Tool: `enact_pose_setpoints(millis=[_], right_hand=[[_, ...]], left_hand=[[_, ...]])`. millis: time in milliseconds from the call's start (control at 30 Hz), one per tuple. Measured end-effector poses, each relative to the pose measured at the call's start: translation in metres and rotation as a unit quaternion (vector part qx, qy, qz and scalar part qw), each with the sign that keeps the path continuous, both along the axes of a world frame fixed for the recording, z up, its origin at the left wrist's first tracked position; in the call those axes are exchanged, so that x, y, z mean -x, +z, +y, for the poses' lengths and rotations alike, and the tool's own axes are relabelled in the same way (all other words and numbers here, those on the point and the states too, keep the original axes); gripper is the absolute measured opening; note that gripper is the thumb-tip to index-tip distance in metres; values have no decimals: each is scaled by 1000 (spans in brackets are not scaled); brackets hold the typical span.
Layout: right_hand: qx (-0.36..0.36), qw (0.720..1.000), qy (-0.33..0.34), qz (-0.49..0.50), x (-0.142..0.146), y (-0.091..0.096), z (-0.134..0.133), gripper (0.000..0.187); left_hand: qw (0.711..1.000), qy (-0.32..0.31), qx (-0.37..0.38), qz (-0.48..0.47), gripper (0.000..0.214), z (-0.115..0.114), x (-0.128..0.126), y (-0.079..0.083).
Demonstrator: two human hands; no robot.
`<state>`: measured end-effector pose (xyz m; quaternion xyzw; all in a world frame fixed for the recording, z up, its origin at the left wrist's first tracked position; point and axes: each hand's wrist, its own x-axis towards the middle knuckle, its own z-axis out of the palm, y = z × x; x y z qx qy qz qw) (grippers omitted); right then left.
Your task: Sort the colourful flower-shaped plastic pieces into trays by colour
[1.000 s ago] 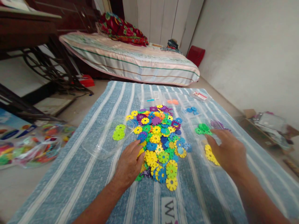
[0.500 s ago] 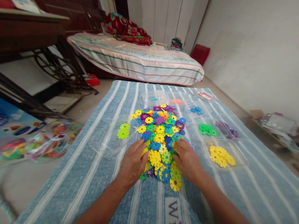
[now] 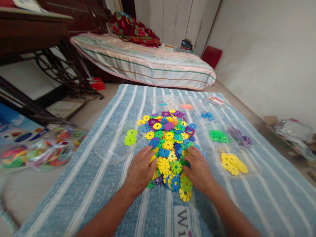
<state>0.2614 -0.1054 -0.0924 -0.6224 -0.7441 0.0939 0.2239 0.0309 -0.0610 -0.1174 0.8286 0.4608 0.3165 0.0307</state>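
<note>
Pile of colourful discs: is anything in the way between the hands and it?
Nothing visible. The left hand and the right hand lie directly on the pile of discs, at its near end, yellow discs between them.

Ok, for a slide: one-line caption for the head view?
Left hand and right hand rest on a pile of coloured discs on a striped cloth, beside clear sorting trays.

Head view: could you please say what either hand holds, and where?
Nothing visibly held; left hand and right hand rest palm-down on the disc pile.
</note>
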Motion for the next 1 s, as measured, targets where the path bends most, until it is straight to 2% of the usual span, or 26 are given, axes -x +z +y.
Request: enact_pose_setpoints(millis=[133, 333, 433, 533, 633, 700, 767, 900, 1000], right_hand=[[8, 1000, 12, 24, 2, 2, 2, 14], [1, 999, 32, 18, 3, 2, -4, 29], [-15, 999, 38, 15, 4, -2, -6, 31], [-28, 999, 29, 21, 6, -6, -6, 29], [-34, 998, 27, 35, 7, -10, -7, 28], [-39, 998, 30, 40, 7, -11, -7, 27], [-43, 998, 30, 39, 6, -12, -6, 25], [-42, 998, 26, 41, 4, -11, -5, 19], [-54, 997, 35, 50, -1, -8, -8, 14]], left_hand=[[1000, 0, 9, -1, 26, 0, 0, 0], [1000, -6, 15, -13, 27, -1, 1, -1], [1000, -4, -1, -12, 26, -6, -2, 6], [998, -61, 2, 19, 25, -11, -13, 19], [984, -154, 54, 70, 31, -13, -28, 33], [972, -191, 94, 94, 36, -11, -38, 39], [964, -210, 125, 107, 35, -9, -44, 41], [959, -221, 144, 105, 13, -6, -47, 42], [962, -228, 128, 81, 17, -5, -46, 47]])
